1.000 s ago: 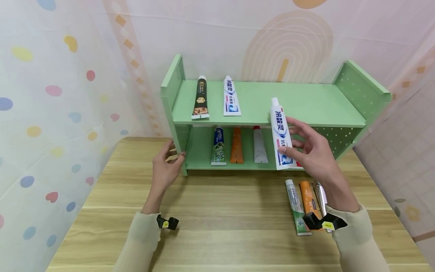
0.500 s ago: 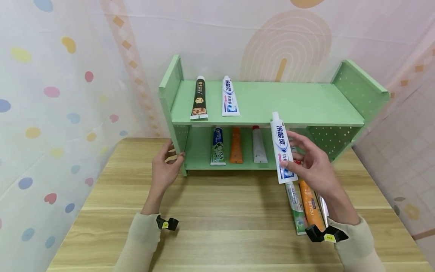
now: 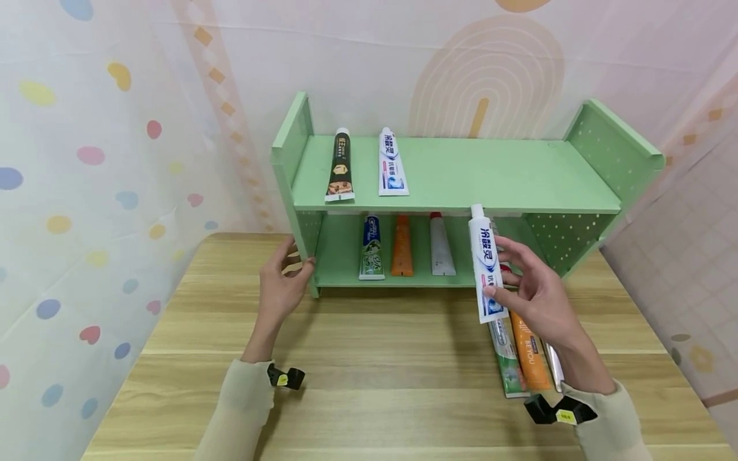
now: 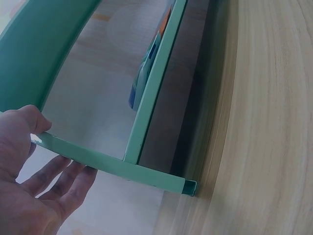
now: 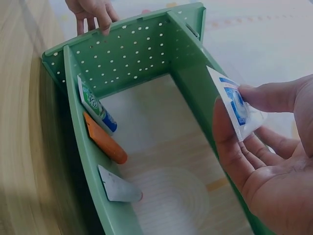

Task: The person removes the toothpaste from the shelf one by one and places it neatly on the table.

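In the head view my right hand pinches a white toothpaste tube near its flat end, cap upward, in front of the green shelf. The right wrist view shows the thumb on one face of that tube and fingers behind it. At the shelf's left side panel, my left hand grips the edge, thumb in front. In the left wrist view the thumb and fingers of this hand lie on either side of the green edge. A black toothpaste tube and another white tube lie on the top tier.
On the lower tier lie a blue-green tube, an orange tube and a grey tube. A green-white tube and an orange BEYOU tube rest on the wooden table, beneath my right arm. A patterned cloth hangs behind.
My right hand has come down and slightly to the right with the white toothpaste tube, from before the top tier to lower in front of the shelf. My left hand has stayed in place.
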`<state>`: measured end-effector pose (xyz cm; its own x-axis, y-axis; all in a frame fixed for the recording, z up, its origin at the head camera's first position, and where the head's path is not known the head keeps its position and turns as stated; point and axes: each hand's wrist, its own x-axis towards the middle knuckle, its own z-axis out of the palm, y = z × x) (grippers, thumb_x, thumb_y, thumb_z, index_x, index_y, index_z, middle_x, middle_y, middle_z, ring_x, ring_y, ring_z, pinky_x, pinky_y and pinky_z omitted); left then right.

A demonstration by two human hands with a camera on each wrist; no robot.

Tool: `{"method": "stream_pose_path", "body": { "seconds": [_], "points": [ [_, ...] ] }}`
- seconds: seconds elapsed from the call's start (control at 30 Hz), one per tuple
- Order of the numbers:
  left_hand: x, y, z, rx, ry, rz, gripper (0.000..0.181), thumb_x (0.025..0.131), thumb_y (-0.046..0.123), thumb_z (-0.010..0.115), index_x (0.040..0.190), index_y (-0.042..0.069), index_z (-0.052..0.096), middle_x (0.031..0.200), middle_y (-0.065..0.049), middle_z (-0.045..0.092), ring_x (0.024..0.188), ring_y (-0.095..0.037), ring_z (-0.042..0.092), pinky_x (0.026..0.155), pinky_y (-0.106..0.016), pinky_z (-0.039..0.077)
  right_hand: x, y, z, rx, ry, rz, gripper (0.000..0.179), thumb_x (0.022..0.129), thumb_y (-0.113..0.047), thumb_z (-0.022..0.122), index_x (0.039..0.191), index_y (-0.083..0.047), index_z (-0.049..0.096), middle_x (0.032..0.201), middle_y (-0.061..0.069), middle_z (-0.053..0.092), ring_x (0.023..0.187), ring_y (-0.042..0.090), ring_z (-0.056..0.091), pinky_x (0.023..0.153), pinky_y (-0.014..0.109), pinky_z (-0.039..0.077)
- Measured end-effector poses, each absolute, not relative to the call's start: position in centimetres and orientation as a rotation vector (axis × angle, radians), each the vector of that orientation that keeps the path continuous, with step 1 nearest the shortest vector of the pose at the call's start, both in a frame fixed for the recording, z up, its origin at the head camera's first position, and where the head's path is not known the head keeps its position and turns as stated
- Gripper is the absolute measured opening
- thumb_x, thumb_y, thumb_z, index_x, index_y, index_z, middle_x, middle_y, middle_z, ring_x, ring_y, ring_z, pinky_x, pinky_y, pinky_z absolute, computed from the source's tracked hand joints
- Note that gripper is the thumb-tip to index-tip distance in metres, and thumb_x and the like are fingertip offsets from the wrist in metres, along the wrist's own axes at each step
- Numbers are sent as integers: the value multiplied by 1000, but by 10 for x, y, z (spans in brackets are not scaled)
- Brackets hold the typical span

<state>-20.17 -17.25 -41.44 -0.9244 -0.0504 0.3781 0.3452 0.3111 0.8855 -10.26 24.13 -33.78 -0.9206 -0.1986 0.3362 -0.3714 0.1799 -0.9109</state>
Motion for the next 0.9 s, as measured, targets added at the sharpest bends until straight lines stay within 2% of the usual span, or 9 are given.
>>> {"method": "stream_pose_path", "body": {
  "seconds": [0.13,0.37,0.6,0.9],
  "points": [
    [-202,-171,-415,-274,-2244,-1640,55,97,9,65,151,14,52,133,-22,62,112,-34,65,81,-15,59,-100,243,-340,573,-2297,1863,72,92,14,64,156,-7,39,129,-1,59,103,5,71,71,26,64],
    [-185,-162,-387,-247,-2267,-1681,55,96,0,63,150,6,51,134,-33,58,115,-44,63,79,-9,55,-96,246,-352,537,-2336,1904,72,92,14,64,156,-6,38,130,0,58,103,7,71,71,28,65],
    [-183,-163,-384,-243,-2258,-1674,55,96,0,63,149,2,51,133,-35,58,113,-44,63,79,-9,55,-95,244,-368,476,-2421,1937,69,93,11,65,155,-4,38,129,2,55,102,10,71,74,33,66],
    [-183,-162,-385,-255,-2253,-1674,55,95,-1,63,149,4,52,131,-35,59,112,-44,64,78,-9,55,-94,243,-380,335,-2504,1968,71,92,7,67,155,-7,38,133,22,50,103,8,72,76,35,66]
  ]
}}
